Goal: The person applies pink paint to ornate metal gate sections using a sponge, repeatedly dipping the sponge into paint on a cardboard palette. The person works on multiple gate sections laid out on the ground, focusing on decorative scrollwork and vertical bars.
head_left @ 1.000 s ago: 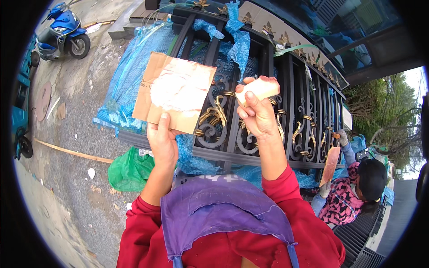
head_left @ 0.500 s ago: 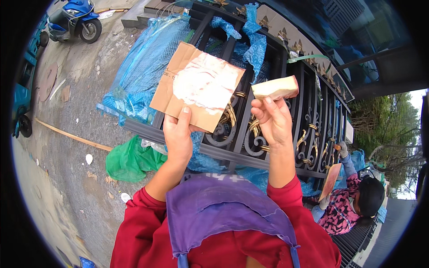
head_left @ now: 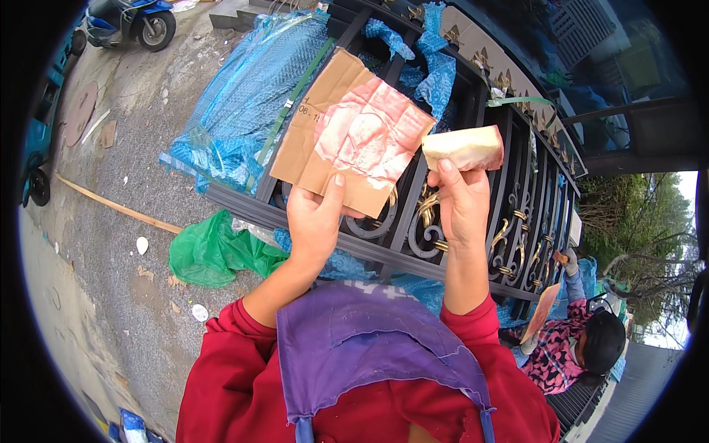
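Head view showed the left hand (head_left: pixel 316 221) grasping a brown cardboard sheet (head_left: pixel 347 133) at its lower edge, thumb pressed on the face, which carried a pale pinkish smear. Right hand (head_left: pixel 459 203) was clenched around a pale sponge block (head_left: pixel 464 148), held just beside the cardboard's right edge. Both were raised above a black ornamental iron gate (head_left: pixel 473 244) lying flat, partly covered by blue plastic wrap (head_left: pixel 251 111). Left of the gate lay a green plastic bag (head_left: pixel 210 251). Beyond the gate's far right end, another person (head_left: pixel 572 351) crouched.
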Available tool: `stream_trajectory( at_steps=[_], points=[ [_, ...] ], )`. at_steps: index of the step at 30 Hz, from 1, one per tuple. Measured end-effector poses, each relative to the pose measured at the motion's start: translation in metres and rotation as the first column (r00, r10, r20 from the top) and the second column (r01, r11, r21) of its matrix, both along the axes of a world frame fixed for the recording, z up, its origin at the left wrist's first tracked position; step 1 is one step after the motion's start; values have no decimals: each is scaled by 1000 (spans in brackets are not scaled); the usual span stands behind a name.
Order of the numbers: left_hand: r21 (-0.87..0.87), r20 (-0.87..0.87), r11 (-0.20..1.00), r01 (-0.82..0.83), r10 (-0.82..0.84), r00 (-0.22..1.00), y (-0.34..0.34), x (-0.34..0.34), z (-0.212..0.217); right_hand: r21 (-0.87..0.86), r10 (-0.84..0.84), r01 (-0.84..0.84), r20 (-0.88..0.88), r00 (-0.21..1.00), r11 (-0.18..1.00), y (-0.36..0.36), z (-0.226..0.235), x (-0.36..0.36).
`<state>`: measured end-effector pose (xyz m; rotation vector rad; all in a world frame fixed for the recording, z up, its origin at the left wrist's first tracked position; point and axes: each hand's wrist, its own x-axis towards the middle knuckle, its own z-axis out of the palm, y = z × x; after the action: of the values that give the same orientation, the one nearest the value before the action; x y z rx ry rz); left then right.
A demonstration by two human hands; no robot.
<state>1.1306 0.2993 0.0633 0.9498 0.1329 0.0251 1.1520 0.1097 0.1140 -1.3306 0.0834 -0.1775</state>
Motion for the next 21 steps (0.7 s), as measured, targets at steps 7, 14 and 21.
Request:
stream_trajectory(
  at_steps=[7,14,21],
  points=[
    [41,-8,999,-3,3,1000,-6,0,-1,-357,-7,51,124,992,933,24,-3,4],
    [141,-17,990,-8,11,1000,-8,-1,-1,-569,-37,139,187,982,810,26,-8,19],
    [143,-26,989,-43,48,999,-7,3,-1,-669,-27,133,166,986,731,21,-12,23]
  ],
)
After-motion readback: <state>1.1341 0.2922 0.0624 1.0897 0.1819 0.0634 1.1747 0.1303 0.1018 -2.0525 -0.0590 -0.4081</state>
